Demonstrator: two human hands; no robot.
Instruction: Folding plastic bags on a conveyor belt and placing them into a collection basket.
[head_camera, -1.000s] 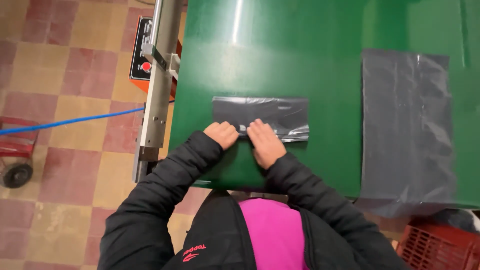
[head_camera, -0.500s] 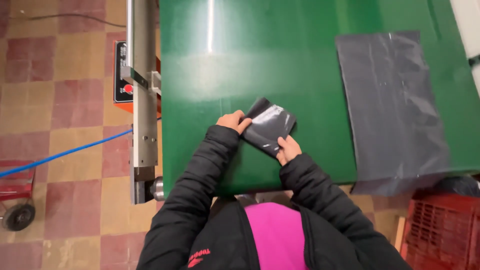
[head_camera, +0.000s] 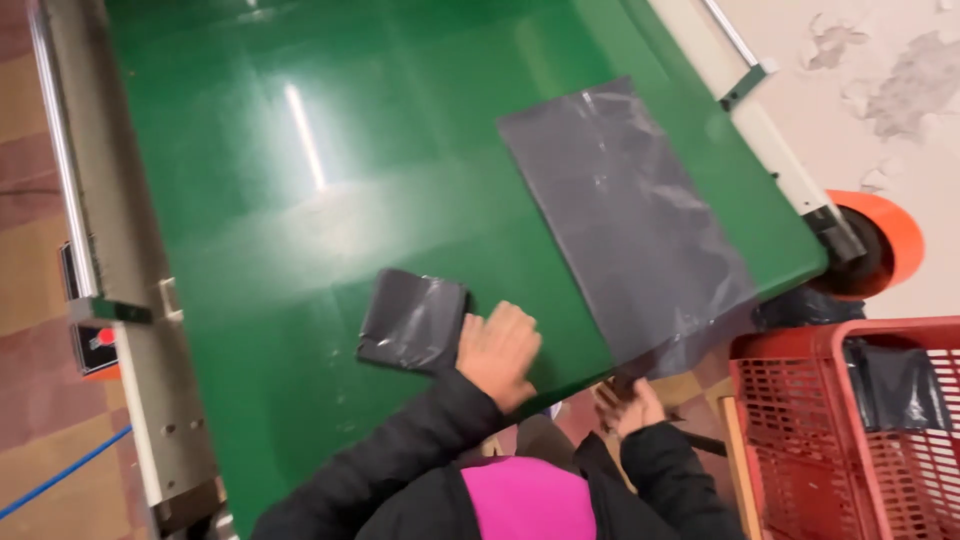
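A wide green table (head_camera: 300, 200) fills the view, with a flat grey plastic sheet (head_camera: 625, 220) lying on it, its long axis running away from the person and its near end hanging over the table edge. Right of the table stands a red crate (head_camera: 800, 440). A small folded grey bag (head_camera: 413, 322) lies on the table just left of the left hand (head_camera: 497, 352), whose loosely curled fingers touch its right edge without gripping. The right hand (head_camera: 632, 408) is below the table edge under the sheet's overhang; whether it grips anything cannot be told.
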